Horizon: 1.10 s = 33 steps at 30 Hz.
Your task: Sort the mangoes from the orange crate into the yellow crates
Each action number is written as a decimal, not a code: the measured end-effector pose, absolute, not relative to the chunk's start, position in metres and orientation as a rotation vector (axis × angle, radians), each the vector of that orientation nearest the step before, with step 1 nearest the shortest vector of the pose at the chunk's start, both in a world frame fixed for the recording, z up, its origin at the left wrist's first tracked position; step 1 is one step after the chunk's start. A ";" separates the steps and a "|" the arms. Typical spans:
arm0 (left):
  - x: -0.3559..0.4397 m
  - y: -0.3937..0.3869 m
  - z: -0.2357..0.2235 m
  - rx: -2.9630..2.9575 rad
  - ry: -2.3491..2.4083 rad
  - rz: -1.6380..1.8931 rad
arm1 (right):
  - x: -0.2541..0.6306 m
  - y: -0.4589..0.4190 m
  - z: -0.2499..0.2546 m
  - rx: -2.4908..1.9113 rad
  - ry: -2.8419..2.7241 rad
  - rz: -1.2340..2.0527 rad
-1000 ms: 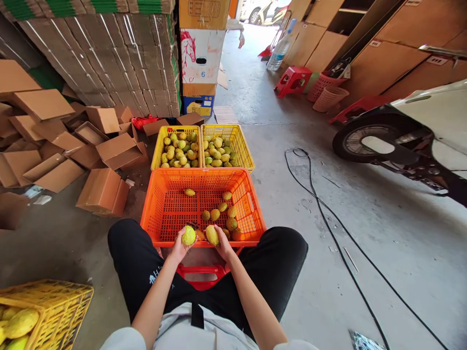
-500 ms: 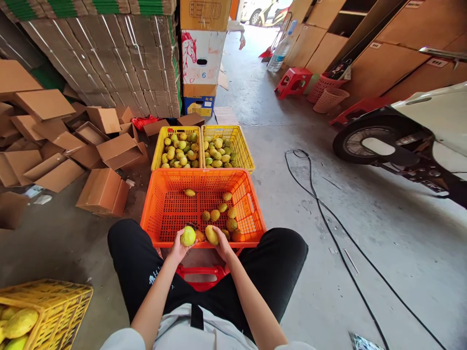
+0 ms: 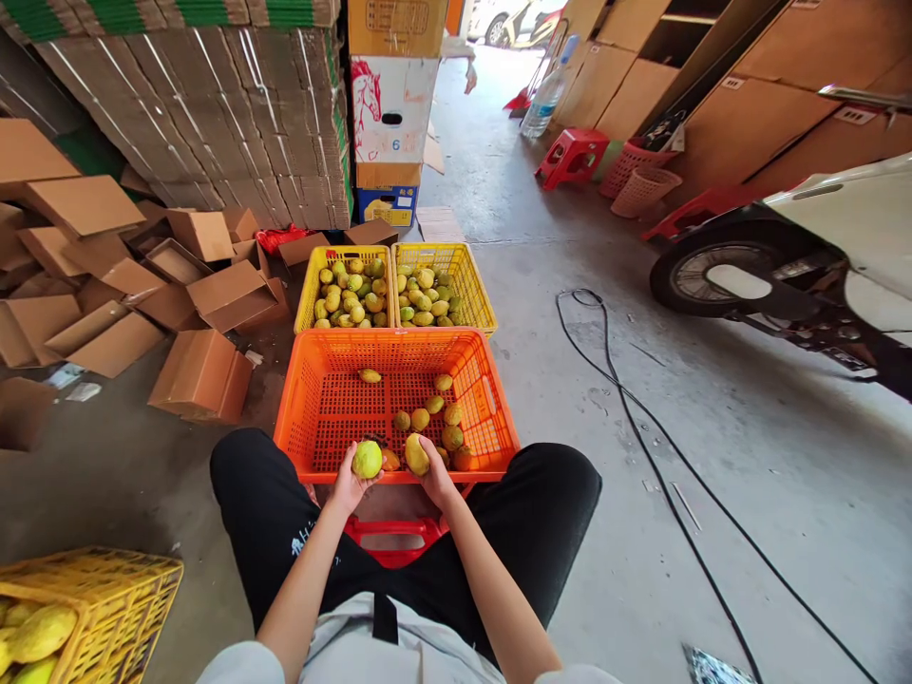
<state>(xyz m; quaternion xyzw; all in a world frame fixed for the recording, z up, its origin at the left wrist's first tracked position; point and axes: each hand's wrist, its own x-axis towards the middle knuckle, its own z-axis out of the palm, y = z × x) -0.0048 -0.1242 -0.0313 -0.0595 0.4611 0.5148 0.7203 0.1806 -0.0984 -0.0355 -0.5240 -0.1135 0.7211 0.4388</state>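
Bright fruit (image 3: 368, 460) fills the left hand (image 3: 348, 487), duller fruit (image 3: 416, 455) the right hand (image 3: 434, 477) — lower centre of frame — probably firm, light, bruisable; best cupped round the middle.

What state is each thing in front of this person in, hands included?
Left hand: curled around a yellow-green fruit
Right hand: gripping a yellow fruit
Orange crate: open-topped, sparsely filled
Left yellow crate: open-topped, holding many fruits
Right yellow crate: open-topped, also holding fruits
Cardboard boxes: heaped, some open
Black cable: loosely looped, lying on the floor
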 end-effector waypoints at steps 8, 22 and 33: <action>-0.005 -0.126 -0.031 -0.115 0.981 1.149 | 0.179 -0.098 -0.031 -1.316 -0.334 1.798; -0.004 -0.126 -0.031 -0.141 0.994 1.150 | 0.181 -0.094 -0.042 -1.248 -0.259 1.946; -0.007 -0.127 -0.034 -0.064 0.898 1.121 | 0.180 -0.094 -0.038 -1.325 -0.084 1.865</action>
